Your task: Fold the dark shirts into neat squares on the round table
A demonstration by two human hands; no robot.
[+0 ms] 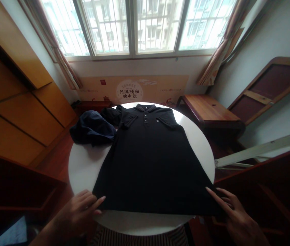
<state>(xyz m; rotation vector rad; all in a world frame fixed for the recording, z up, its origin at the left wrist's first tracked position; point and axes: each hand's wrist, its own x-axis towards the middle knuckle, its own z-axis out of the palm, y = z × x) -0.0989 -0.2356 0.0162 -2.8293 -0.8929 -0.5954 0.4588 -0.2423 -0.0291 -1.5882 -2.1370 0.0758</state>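
A black polo shirt (152, 164) lies spread front side up over a round white table (83, 171), its buttoned collar at the far edge and its hem toward me. My left hand (80, 208) grips the shirt's near left corner, with the index finger stretched along the cloth. At the opposite near corner, my right hand (234, 208) pinches the hem, fingers partly hidden under the fabric. Both short sleeves are laid inward over the chest. A bunched dark blue garment (92, 128) rests beside the left sleeve, with another black cloth behind it.
Beyond the table stands a wooden side table (208, 106) at the right, below a leaning framed panel (270, 89). Orange-brown cabinets (19, 119) line the left wall. A printed banner (160, 85) hangs under the window. Dark red wooden furniture flanks me on both sides.
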